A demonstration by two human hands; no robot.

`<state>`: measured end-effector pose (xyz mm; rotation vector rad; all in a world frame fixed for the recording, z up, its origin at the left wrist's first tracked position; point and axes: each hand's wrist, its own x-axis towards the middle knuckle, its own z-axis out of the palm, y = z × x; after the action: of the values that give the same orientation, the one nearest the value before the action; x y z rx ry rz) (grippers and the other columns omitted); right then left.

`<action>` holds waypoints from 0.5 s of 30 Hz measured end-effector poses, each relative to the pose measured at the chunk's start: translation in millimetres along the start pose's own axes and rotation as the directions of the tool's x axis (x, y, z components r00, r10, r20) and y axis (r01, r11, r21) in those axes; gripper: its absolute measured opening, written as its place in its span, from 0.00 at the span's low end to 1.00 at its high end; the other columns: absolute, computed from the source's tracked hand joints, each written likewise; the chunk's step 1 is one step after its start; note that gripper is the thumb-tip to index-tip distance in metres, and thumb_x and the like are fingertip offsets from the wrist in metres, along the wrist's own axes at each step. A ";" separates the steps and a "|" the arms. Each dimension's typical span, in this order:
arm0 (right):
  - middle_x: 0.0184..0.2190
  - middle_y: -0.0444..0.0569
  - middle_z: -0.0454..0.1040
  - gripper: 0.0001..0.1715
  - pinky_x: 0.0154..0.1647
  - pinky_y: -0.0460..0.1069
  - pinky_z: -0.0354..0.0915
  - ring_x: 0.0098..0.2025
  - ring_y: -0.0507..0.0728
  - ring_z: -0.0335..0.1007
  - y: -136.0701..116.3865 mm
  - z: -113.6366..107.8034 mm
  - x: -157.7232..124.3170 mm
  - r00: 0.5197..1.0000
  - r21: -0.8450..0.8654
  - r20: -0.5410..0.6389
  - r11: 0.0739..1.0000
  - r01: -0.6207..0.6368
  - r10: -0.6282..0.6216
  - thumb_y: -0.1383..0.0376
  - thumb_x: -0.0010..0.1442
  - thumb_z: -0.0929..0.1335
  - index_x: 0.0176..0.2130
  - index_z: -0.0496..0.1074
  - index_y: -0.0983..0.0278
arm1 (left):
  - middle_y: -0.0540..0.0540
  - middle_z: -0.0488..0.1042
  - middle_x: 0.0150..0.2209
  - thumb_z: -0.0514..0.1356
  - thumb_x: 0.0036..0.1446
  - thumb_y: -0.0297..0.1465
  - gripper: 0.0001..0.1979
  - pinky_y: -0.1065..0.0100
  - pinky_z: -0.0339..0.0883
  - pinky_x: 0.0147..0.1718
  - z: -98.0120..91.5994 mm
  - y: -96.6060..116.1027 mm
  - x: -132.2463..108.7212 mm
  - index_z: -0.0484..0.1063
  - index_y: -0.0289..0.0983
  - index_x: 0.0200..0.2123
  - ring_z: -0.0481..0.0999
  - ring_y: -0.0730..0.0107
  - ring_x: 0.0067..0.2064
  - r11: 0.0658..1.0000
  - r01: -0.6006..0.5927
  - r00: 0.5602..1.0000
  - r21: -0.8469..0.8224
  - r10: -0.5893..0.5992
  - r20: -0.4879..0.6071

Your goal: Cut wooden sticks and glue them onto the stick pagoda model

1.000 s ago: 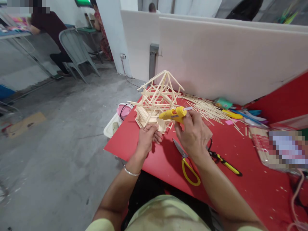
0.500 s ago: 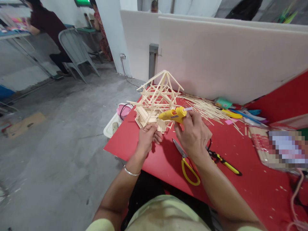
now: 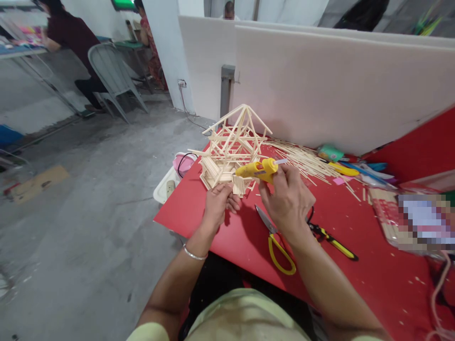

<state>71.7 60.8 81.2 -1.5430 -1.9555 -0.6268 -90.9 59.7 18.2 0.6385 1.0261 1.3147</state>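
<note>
Grey concrete floor (image 3: 88, 213) fills the left half of the head view. At far left a seated person (image 3: 67, 38) faces another table, with a grey plastic chair (image 3: 113, 71) just behind them. A white tray (image 3: 164, 187) holding a pink object sits just off the left corner of the red worktop (image 3: 227, 241).

On that corner stands the stick model (image 3: 232, 139), an open frame of pale wooden sticks with a peaked roof and slatted sides. The person's left hand (image 3: 216, 206) is closed, its fingertips pinching a small slatted stick panel (image 3: 239, 185) held against the model's near edge. The yellow glue gun (image 3: 258, 170) lies level above the panel, its nozzle pointing left at the model and a clear glue stick projecting from its rear. The right hand (image 3: 287, 201) is wrapped around the gun's grip from below.

Flat on the worktop below the right hand lie yellow-handled scissors (image 3: 276, 244), blades pointing up and left, and just beside them to the right a yellow-and-black hand tool (image 3: 332, 240). A spread of loose sticks (image 3: 302, 158) lies behind the right hand, along the foot of a white partition board (image 3: 337, 85). At far right lies a packet (image 3: 423, 222), too blurred to identify.
</note>
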 end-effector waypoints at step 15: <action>0.47 0.54 0.73 0.21 0.30 0.49 0.55 0.36 0.55 0.69 -1.8 0.6 1.5 1.000 -0.009 0.008 1.000 0.012 -0.012 0.61 0.64 0.63 0.55 0.68 0.66 | 0.47 0.76 0.20 0.66 0.48 0.45 0.19 0.75 0.61 0.12 1.8 -1.0 1.3 0.68 0.35 0.29 0.72 0.73 0.15 1.000 0.007 1.000 0.010 -0.006 -0.024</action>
<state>69.7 61.8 81.8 -1.5421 -1.9718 -0.6360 -88.9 61.1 17.8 0.6283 1.0543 1.3148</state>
